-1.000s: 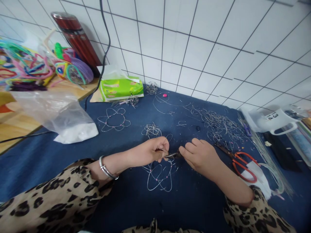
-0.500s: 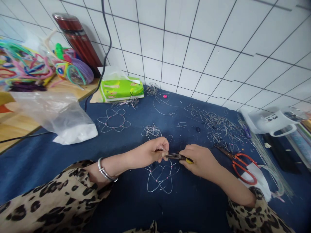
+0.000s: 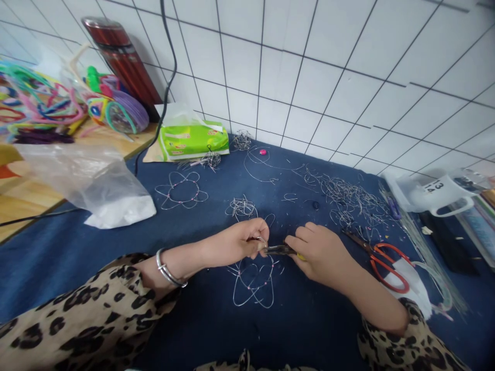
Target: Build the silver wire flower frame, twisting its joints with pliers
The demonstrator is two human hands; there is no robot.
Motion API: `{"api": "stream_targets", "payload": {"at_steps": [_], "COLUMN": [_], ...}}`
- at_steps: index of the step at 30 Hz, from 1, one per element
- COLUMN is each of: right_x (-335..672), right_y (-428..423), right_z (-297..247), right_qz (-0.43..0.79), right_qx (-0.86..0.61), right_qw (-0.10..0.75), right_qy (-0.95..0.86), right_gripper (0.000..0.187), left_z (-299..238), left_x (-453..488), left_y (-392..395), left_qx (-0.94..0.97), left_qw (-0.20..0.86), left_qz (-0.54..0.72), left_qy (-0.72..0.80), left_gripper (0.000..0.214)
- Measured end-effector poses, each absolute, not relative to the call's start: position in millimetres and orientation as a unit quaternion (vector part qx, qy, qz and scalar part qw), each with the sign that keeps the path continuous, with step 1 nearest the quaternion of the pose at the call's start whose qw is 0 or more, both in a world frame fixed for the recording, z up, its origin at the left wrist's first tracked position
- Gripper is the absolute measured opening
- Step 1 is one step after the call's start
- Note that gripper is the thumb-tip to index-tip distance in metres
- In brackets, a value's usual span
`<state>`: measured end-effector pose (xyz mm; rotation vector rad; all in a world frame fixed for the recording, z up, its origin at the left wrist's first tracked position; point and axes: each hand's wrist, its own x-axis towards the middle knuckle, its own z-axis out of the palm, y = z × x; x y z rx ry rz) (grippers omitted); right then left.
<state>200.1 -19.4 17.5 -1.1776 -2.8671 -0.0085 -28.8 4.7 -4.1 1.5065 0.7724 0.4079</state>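
My left hand (image 3: 243, 240) pinches a piece of thin silver wire between thumb and fingers; part of it belongs, as far as I can see, to the flower-shaped wire frame (image 3: 253, 288) with small pink beads hanging below. In my right hand (image 3: 317, 252) is a pair of pliers (image 3: 279, 250) with a yellow grip, mostly covered by the fingers. The plier jaws touch the wire right at my left fingertips. A second beaded wire flower (image 3: 181, 190) lies flat to the left. Behind my left hand sits a bundle of coiled wire (image 3: 242, 206).
Tangled wire scraps (image 3: 348, 193) spread at the back right, near orange-handled scissors (image 3: 389, 265) and a white pitcher (image 3: 433, 193). To the left are a plastic bag (image 3: 88, 180), a green tissue pack (image 3: 193, 139) and a red thermos (image 3: 126, 62). A tiled wall (image 3: 286, 72) stands behind.
My right hand has shifted slightly on the pliers, its fingers lifting a little and covering more of the yellow grip. My left hand keeps its pinch in nearly the same place.
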Motion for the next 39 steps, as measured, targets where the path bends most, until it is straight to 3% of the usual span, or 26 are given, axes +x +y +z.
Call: {"api": "stream_targets", "payload": {"at_steps": [7, 19, 32, 39], "right_x": [196.0, 198.8, 202.2, 200.0], "right_y": [-23.3, -21.9, -15.5, -17.0], "right_z": [21.8, 16.4, 11.0, 18.7], "right_qz": [-0.092, -0.111, 0.0, -0.055], "right_qx": [-0.36, -0.348, -0.372, -0.354], "right_qw": [0.009, 0.026, 0.037, 0.02], "right_qy": [-0.928, -0.93, -0.927, -0.933], "right_gripper": [0.017, 0.021, 0.016, 0.02], "left_z": [-5.5, -4.7, -0.3, -2.3], "left_x": [-28.8, -29.2, -28.4, -30.3], "left_y": [4.6, 4.7, 5.0, 4.9], "left_qx": [0.667, 0.649, 0.658, 0.664], "left_qw": [0.639, 0.655, 0.648, 0.646], "left_qz": [0.175, 0.171, 0.171, 0.164], "left_qy": [0.34, 0.348, 0.342, 0.338], "left_gripper": [0.005, 0.002, 0.003, 0.003]}}
